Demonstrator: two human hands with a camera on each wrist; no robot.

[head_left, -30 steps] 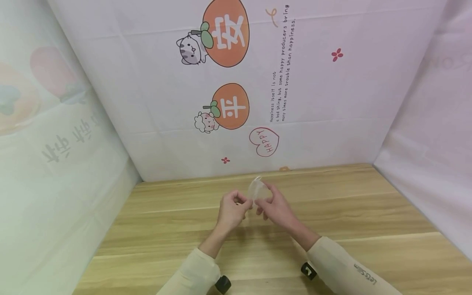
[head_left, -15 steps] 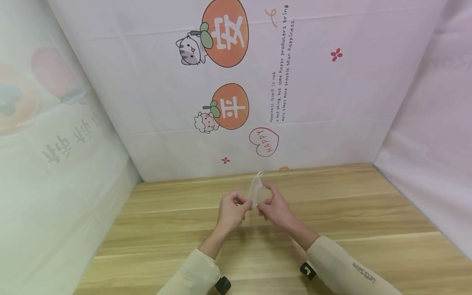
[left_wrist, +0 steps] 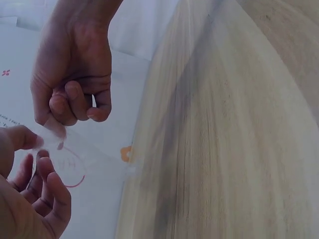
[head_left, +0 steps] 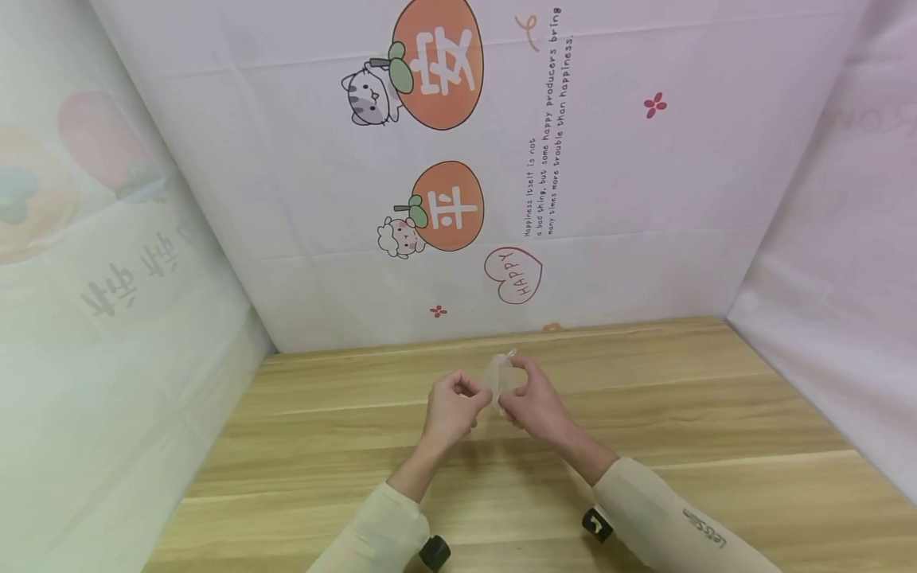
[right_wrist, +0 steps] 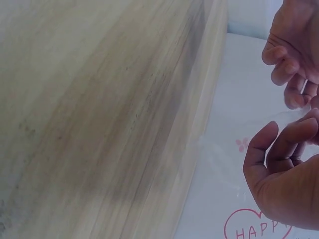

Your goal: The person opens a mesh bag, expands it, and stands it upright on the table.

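A small, thin, translucent white bag (head_left: pixel 497 374) with a fine loop at its top is held up between my two hands above the table. My left hand (head_left: pixel 450 407) pinches its left edge between thumb and forefinger. On the other side my right hand (head_left: pixel 537 407) grips the bag, with the thumb low and the forefinger reaching up near the loop. Both wrist views show the two hands close together, and the bag is so sheer there that its outline is hard to follow.
The wooden table (head_left: pixel 344 461) reaches back to a white printed cloth (head_left: pixel 609 223) hung behind it. Further white cloths hang at the left and right. A black band piece (head_left: pixel 434 552) sits below the left sleeve, and another (head_left: pixel 597 525) below the right.
The bag's top loop rose and narrowed, then came down and leaned right towards my right forefinger. My right hand's fingers shifted slightly on the bag; the left hand stayed nearly still.
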